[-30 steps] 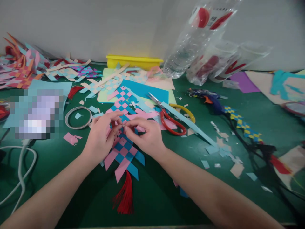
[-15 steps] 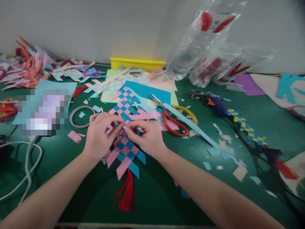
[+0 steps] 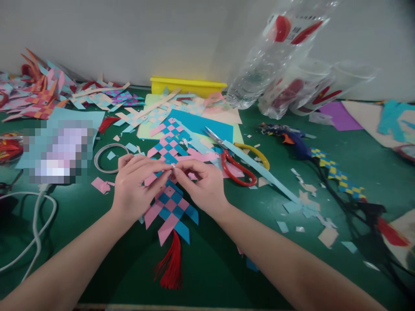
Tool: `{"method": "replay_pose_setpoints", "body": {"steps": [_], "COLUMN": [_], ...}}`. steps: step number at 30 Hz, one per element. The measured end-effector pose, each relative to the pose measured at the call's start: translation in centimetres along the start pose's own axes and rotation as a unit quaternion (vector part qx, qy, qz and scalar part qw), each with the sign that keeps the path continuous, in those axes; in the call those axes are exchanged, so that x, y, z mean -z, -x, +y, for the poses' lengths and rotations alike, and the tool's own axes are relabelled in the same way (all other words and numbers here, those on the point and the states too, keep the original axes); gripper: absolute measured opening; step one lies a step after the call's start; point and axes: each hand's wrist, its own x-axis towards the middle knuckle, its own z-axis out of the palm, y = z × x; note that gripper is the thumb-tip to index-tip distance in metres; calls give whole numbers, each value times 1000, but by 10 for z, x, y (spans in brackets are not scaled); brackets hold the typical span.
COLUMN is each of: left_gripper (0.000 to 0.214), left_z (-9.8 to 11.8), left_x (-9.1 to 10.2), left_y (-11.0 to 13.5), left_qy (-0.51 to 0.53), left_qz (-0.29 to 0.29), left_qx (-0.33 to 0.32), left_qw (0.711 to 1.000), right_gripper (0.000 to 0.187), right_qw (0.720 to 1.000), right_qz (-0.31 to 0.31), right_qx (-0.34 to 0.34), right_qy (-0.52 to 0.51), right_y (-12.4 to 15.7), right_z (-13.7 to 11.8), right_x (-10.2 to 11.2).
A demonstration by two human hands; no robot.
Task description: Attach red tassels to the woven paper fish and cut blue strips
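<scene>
A woven pink-and-blue paper piece (image 3: pixel 171 207) with a red tassel (image 3: pixel 170 263) lies on the green mat (image 3: pixel 207 259) in front of me. My left hand (image 3: pixel 134 188) and my right hand (image 3: pixel 202 185) meet just above it. Both are closed in a pinch on a tiny white bit (image 3: pixel 173 165) between their fingertips; I cannot make out what it is. More pink-and-blue weaves (image 3: pixel 168 138) lie just behind the hands.
Red-and-yellow scissors (image 3: pixel 238 162) lie right of the hands beside a long blue strip (image 3: pixel 259 170). A tape ring (image 3: pixel 108 157), white cable (image 3: pixel 32 224), blue glue gun (image 3: pixel 290 138), yellow tray (image 3: pixel 188 84), plastic bags (image 3: pixel 292 65) and paper scraps surround the spot.
Both hands have risen a little off the woven piece, fingertips still pinched together. The view has shifted slightly.
</scene>
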Motion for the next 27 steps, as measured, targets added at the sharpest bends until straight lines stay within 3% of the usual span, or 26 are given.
{"method": "replay_pose_setpoints", "body": {"steps": [14, 22, 27], "left_gripper": [4, 5, 6], "left_z": [-2, -3, -2], "left_x": [1, 3, 2], "left_y": [-2, -2, -2], "left_qy": [12, 24, 22], "left_qz": [-19, -45, -52], "left_qx": [27, 44, 58], "left_qw": [999, 998, 997], "right_gripper": [8, 11, 12], "right_qw": [1000, 985, 980], "right_qz": [-2, -2, -1], "right_qx": [12, 108, 118], "right_qy": [17, 136, 158], "right_y": [2, 3, 4], "right_z": [3, 3, 2], "right_x": [-1, 0, -1]}}
